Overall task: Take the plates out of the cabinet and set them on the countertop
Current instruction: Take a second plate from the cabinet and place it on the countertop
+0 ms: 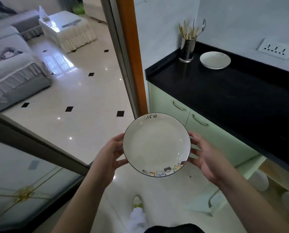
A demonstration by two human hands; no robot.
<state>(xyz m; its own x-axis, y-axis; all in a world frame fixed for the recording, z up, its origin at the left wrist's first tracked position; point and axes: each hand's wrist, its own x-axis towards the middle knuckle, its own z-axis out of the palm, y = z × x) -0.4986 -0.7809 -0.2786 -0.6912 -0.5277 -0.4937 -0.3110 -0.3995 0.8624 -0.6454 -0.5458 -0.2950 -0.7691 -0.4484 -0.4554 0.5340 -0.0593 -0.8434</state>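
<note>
I hold a white plate (pixel 156 143) with a dark rim, the word "Life" and small cartoon cats, level over the floor in front of the cabinets. My left hand (pixel 111 153) grips its left edge and my right hand (pixel 206 155) grips its right edge. A second white plate (pixel 215 60) lies on the black countertop (pixel 224 91) near the back wall. The cabinet (pixel 273 179) at the lower right stands with its door open, and pale round shapes show inside, blurred.
A steel utensil holder (pixel 187 47) with chopsticks and a spoon stands at the countertop's back left corner. A wall socket (pixel 275 47) is behind the counter. An orange door frame (pixel 132 56) and a glass sliding door (pixel 31 165) are to the left.
</note>
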